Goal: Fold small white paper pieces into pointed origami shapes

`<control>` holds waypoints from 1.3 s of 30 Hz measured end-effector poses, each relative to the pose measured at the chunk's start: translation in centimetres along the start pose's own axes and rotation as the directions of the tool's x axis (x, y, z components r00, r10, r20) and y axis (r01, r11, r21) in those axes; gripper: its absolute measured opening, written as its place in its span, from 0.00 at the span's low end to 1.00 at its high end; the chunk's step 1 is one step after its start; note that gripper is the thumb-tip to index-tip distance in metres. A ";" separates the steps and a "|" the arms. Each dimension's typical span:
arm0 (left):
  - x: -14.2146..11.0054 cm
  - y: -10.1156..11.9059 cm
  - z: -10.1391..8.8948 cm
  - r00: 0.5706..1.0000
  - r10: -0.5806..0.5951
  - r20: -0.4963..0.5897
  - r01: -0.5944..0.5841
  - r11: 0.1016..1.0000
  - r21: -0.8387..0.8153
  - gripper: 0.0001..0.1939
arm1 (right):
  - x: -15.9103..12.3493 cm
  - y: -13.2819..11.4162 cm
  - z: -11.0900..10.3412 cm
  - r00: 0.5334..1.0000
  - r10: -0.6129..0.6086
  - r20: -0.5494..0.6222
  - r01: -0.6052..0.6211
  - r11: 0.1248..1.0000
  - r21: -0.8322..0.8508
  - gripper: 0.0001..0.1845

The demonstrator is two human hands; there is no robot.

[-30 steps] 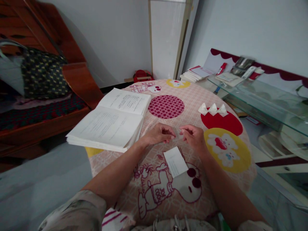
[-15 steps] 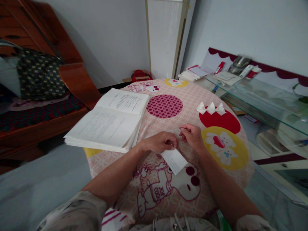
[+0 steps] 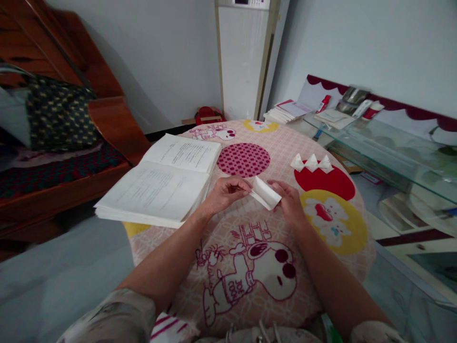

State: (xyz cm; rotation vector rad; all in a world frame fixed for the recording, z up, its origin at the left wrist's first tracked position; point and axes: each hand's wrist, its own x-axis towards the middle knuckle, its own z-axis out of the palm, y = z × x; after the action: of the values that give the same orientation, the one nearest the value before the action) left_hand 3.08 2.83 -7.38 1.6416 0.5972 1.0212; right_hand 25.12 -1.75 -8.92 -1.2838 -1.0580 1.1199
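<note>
A small white sheet of folded paper is held up above the table, partly opened along a crease. My left hand pinches its left edge between thumb and fingers. On the opposite side, my right hand grips the right edge, some of its fingers hidden behind the paper. Beyond my right hand, three small pointed folded paper pieces stand in a row on a red circle of the tablecloth. To the left of my left hand lies a thick open book with printed pages.
A patterned pink tablecloth covers the round table. On the right is a glass shelf with a stack of papers near it. A wooden bench with a dark patterned bag stands at left.
The folded paper has been lifted off the tablecloth and moved away from me, and its fold has opened. My right hand has come to it and now grips it too.
</note>
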 end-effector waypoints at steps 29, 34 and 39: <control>0.3 -3.0 -1.6 0.997 -0.073 0.030 0.037 0.771 0.636 0.12 | 0.2 1.3 -0.7 0.989 -0.126 0.083 0.150 0.792 -0.592 0.35; -0.4 -3.0 0.0 0.970 0.081 0.230 -0.207 0.771 0.602 0.17 | 0.0 1.1 -0.8 0.982 -0.162 0.094 0.184 0.744 -0.643 0.33; -0.7 -3.3 0.8 0.919 0.003 0.394 -0.244 0.789 0.564 0.18 | 0.0 1.0 -0.8 0.983 -0.158 0.090 0.176 0.712 -0.680 0.29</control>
State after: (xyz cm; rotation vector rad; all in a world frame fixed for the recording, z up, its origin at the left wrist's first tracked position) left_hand 3.76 2.89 -10.80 2.4086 0.5895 0.5905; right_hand 25.90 -1.91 -9.95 -1.6991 -1.6701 0.5990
